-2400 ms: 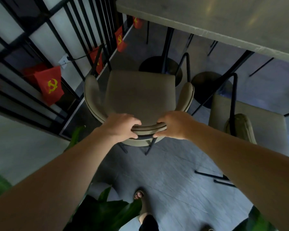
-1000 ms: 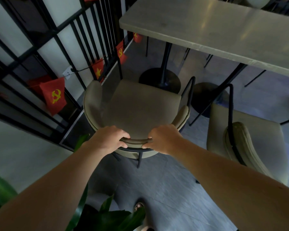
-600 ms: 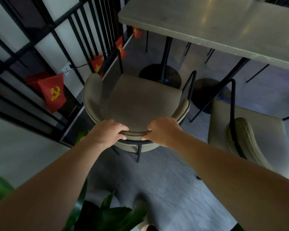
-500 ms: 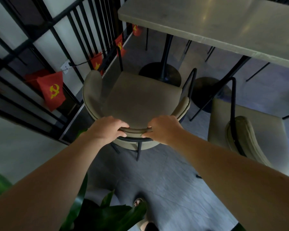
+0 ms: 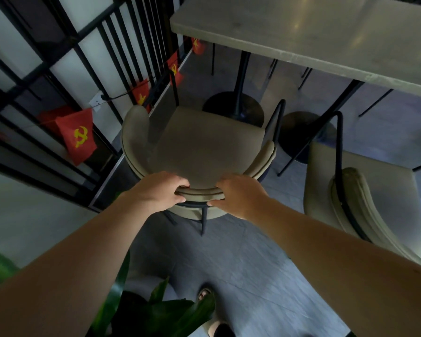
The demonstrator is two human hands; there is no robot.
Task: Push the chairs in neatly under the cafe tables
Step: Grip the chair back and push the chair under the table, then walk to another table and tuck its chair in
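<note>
A beige padded chair (image 5: 204,144) with black metal legs stands in front of me, its seat facing the grey cafe table (image 5: 314,32). My left hand (image 5: 159,190) and my right hand (image 5: 238,193) both grip the curved top of its backrest, close together. The seat's front edge lies short of the table's near edge, beside the table's black round base (image 5: 231,107). A second beige chair (image 5: 365,190) stands to the right, also out from under the table.
A black metal railing (image 5: 88,76) hung with small red flags (image 5: 77,137) runs close along the chair's left side. Green plant leaves (image 5: 141,310) and my sandalled foot (image 5: 204,294) are near the bottom. A second round base (image 5: 299,132) sits between the chairs.
Both hands have kept their grip on the backrest. The chair has turned slightly and shifted a little toward the table, and my view has tilted up and down.
</note>
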